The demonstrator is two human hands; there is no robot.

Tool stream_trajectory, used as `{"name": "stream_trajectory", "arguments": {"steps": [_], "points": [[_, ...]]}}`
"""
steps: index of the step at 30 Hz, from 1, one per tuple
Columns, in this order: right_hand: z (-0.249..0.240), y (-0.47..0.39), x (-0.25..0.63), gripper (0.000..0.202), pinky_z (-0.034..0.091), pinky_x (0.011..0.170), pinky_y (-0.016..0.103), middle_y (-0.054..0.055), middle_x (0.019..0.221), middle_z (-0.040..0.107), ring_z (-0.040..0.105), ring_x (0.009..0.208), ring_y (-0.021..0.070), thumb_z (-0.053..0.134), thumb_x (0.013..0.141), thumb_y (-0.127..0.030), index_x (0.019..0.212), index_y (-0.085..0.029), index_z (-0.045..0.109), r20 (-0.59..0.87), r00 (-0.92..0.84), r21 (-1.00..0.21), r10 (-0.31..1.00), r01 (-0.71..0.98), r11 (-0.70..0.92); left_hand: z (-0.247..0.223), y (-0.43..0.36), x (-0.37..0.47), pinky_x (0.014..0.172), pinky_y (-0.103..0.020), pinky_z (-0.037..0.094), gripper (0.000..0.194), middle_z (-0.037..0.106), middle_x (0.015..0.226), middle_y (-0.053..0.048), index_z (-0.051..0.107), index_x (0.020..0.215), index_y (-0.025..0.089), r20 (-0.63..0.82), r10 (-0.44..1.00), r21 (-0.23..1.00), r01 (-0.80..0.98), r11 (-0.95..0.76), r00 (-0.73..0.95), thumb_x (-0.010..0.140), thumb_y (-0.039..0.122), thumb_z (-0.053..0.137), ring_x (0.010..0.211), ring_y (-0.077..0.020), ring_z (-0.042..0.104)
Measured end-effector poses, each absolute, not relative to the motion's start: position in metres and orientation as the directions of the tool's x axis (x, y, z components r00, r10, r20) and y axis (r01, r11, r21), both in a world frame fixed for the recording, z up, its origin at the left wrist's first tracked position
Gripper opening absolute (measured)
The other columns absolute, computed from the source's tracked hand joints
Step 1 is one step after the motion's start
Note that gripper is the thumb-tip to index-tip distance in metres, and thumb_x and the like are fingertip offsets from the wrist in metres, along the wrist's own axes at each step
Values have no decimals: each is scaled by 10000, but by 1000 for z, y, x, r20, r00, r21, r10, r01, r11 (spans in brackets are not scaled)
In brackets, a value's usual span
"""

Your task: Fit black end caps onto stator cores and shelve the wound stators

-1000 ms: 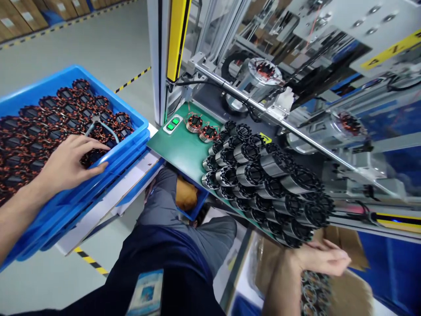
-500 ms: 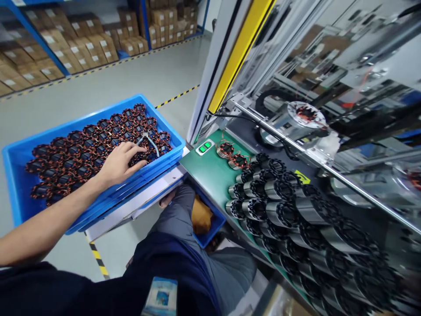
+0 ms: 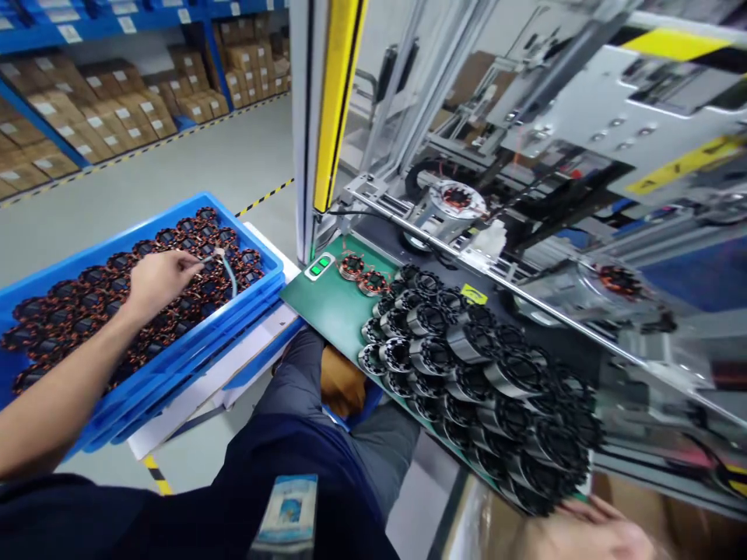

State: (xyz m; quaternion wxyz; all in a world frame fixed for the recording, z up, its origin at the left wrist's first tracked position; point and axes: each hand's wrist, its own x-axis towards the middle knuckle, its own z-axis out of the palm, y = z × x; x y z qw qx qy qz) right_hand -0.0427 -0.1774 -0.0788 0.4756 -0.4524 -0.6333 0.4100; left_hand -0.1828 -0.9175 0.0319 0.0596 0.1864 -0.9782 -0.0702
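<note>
Over the blue bin (image 3: 257,289) at the left, my left hand (image 3: 160,284) pinches one handle of the pliers (image 3: 229,272), which lie on the copper-wound stators (image 3: 93,299). My right hand (image 3: 589,533), blurred, is at the lower right by the near end of the rows of unwound stators (image 3: 432,354); what its fingers hold, if anything, I cannot make out. Those rows stand on the green table (image 3: 315,307). Two copper-wound stators (image 3: 362,274) sit near its far left corner, beside a switch with two green buttons (image 3: 320,267).
A machine with a metal rail (image 3: 496,276) and a yellow-striped post (image 3: 340,101) stands behind the green table. Shelves with cardboard boxes (image 3: 110,101) are at the back left. Below the table edge is a brown item (image 3: 343,381).
My left hand has closed from spread fingers to a pinch at the pliers. My right hand has come into view at the lower right. The view has turned to the right.
</note>
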Motion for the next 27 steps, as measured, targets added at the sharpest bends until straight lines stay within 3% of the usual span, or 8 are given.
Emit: {"name": "stream_trajectory", "arguments": {"steps": [3,6,10,15,18,21,24,27], "points": [[-91,-167,-41,405,353,433,241,81,717,578,525,572,185,531,727,-697,673,-296,546,302,-161,-935,940,140,324,61,-901,-181,818,-312,537,748,802,869,-21,887,1276,160,263,-329,223,-275,935,-907,1104,813,567,744,-169,601],[-98,-159,-40,400,366,432,250,47,640,560,504,511,172,523,754,-682,659,-295,530,344,-166,-923,924,124,365,84,-854,-177,778,-329,547,806,858,950,-46,909,1195,203,391,-172,285,-59,957,-904,1079,902,525,751,-179,685],[-102,-156,-39,339,373,455,253,32,608,566,502,493,168,528,822,-572,660,-274,535,394,-177,-903,902,110,416,83,-774,-178,902,-414,634,603,909,1132,-55,914,1193,268,331,79,296,183,937,-940,1149,741,543,982,-270,835],[-108,-155,-34,310,406,476,249,6,596,580,511,499,162,519,898,-490,719,-246,588,400,-210,-895,892,120,429,43,-718,-206,1018,-420,613,336,906,1264,-55,892,1256,282,112,242,293,265,919,-964,1144,496,659,1183,-311,833],[-109,-157,-31,335,431,517,255,-1,622,593,526,532,158,520,954,-496,773,-234,622,381,-233,-898,895,136,418,14,-705,-229,949,-385,595,270,918,1199,-55,898,1222,282,-8,247,319,232,919,-969,1117,442,707,1087,-292,838],[-106,-160,-29,319,450,545,259,2,653,605,542,567,159,541,979,-472,827,-219,661,355,-258,-903,899,152,401,-15,-695,-243,886,-381,581,268,901,1202,-90,900,1202,261,6,209,310,201,929,-978,1112,413,698,1050,-294,819],[-100,-163,-28,291,429,516,267,12,639,592,520,552,163,546,950,-457,787,-230,627,336,-252,-908,908,171,383,-38,-680,-244,938,-412,572,346,832,1342,-135,876,1295,258,89,169,313,188,931,-982,1144,450,630,1257,-338,751],[-91,-168,-28,303,439,491,256,20,670,610,532,581,172,588,919,-504,777,-240,628,288,-263,-918,921,199,344,-55,-664,-238,1056,-473,543,395,792,1313,-156,855,1345,264,165,127,335,177,926,-978,1160,496,595,1382,-374,659]]}}
